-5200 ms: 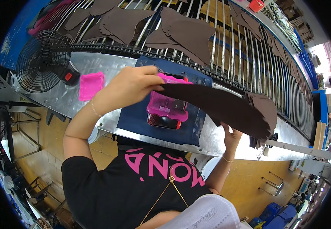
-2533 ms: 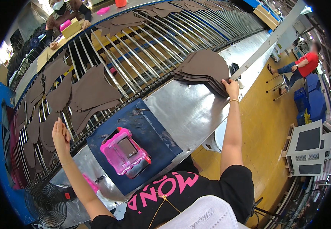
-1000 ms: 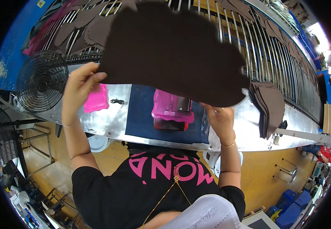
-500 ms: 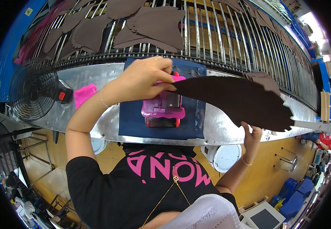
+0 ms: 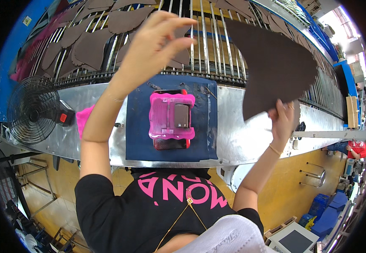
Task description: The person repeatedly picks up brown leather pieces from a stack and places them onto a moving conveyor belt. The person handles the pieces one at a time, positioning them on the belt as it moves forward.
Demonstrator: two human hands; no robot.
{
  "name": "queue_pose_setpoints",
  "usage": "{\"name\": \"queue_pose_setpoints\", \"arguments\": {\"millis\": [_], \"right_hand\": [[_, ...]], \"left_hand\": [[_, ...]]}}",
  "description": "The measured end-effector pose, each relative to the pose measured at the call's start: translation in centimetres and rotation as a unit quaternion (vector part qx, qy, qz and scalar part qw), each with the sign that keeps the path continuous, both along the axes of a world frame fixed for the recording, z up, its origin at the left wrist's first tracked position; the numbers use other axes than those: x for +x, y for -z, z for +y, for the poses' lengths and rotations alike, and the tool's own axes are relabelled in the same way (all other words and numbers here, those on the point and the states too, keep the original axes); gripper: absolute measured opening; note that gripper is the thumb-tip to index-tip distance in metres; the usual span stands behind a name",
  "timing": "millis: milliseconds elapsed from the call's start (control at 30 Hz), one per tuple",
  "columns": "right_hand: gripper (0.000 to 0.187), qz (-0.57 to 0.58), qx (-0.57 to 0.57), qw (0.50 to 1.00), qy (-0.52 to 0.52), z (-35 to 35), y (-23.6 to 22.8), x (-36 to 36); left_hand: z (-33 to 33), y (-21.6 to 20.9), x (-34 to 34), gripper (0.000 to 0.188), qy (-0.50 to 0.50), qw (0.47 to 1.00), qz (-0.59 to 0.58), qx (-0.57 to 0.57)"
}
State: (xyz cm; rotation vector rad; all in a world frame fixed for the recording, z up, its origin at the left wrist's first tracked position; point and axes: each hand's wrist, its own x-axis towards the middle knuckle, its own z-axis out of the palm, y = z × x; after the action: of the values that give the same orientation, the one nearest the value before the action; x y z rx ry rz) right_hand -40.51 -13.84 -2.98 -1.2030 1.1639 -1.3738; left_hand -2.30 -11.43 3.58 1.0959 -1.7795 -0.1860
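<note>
The dark brown cut piece (image 5: 271, 63) is up over the metal table (image 5: 233, 145) and roller conveyor (image 5: 204, 42), its lower edge gripped by the fingers of the right hand (image 5: 282, 118). The left hand (image 5: 154, 40), raised over the conveyor, is empty, its thumb and forefinger parted.

A round stool (image 5: 322, 178) stands on yellow floor (image 5: 282, 196) — bright light (image 5: 333, 19) upper right.
</note>
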Motion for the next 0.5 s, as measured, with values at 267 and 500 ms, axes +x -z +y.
{"name": "queue_pose_setpoints", "arguments": {"millis": [267,500], "right_hand": [[0.030,-0.163,0.086,0.982,-0.037,-14.6,12.1,12.7],[0.030,-0.141,0.142,0.980,0.012,-16.3,15.6,14.1]], "left_hand": [[5.4,3.4,6.9,0.033,-0.118,0.977,0.143,0.110],[9.4,5.4,10.6,0.035,-0.176,0.956,0.167,0.165]]}}
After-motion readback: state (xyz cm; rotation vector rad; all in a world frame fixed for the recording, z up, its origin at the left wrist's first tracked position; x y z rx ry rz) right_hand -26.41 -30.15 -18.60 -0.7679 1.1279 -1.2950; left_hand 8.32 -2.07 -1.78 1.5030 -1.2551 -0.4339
